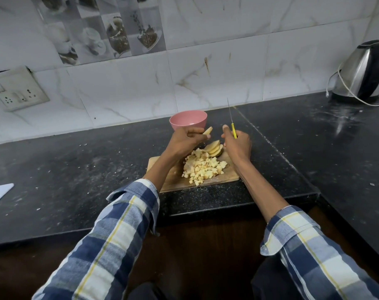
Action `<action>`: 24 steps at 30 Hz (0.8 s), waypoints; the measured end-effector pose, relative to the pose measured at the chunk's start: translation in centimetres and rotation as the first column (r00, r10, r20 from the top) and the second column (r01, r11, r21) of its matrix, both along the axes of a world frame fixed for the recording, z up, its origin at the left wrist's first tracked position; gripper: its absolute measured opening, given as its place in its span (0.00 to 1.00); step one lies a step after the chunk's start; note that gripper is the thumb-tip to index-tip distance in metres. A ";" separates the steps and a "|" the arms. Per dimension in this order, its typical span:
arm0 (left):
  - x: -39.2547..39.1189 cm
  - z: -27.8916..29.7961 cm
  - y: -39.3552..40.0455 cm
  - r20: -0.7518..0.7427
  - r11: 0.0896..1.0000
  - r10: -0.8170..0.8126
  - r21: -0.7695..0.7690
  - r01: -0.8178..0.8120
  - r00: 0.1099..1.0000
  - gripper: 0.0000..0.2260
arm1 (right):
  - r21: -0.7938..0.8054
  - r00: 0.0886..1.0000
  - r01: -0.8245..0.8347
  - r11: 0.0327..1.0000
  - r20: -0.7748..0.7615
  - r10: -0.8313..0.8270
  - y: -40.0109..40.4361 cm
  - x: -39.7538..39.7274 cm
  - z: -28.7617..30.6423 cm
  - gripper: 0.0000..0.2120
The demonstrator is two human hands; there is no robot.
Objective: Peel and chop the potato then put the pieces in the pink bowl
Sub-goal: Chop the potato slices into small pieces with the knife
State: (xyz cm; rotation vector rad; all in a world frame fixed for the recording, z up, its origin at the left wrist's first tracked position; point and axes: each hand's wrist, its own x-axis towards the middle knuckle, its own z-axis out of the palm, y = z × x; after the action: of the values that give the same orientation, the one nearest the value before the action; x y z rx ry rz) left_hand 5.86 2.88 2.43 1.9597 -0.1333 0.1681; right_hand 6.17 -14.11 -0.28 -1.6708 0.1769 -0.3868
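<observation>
A black speckled stone counter point(75, 169) carries a steel electric kettle point(364, 72) at its back right corner. At the front edge lies a rectangular wooden chopping board point(173, 180), the pink round bowl point(188, 120) just behind it. A heap of pale diced potato pieces point(205, 167) covers the board, with potato slices point(213, 148) behind. The left hand point(186, 140) pinches one potato slice point(272, 131) above the board; the right hand point(237, 144) grips a yellow-handled knife point(233, 131), blade upward.

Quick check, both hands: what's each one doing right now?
Left hand: pinches a potato slice lifted off the board.
Right hand: grips the yellow-handled knife, blade pointing up and away.
</observation>
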 end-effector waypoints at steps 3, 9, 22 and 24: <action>-1.3 0.0 1.7 0.036 0.999 0.024 -0.032 -0.022 0.999 0.18 | -0.075 0.999 -0.034 0.997 0.029 0.037 0.2 -0.5 0.4 0.22; -5.6 -1.0 5.7 0.099 0.989 0.148 -0.029 -0.146 0.984 0.18 | -0.266 0.976 -0.102 0.959 0.160 0.148 0.8 -2.1 0.9 0.21; -9.1 -3.8 7.5 0.217 0.814 0.293 0.454 -0.362 0.931 0.25 | -0.829 0.963 -0.003 0.559 0.149 0.226 5.9 -9.8 3.9 0.12; -9.1 -3.9 7.7 0.187 0.800 0.270 0.502 -0.328 0.945 0.26 | -0.854 0.975 -0.063 0.517 0.057 0.213 6.1 -11.2 4.4 0.13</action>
State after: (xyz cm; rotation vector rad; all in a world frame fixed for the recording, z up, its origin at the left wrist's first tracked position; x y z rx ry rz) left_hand -3.22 10.61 -1.44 2.5217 0.0765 0.4905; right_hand -5.00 -7.97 4.11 -2.6089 -0.3415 -0.5254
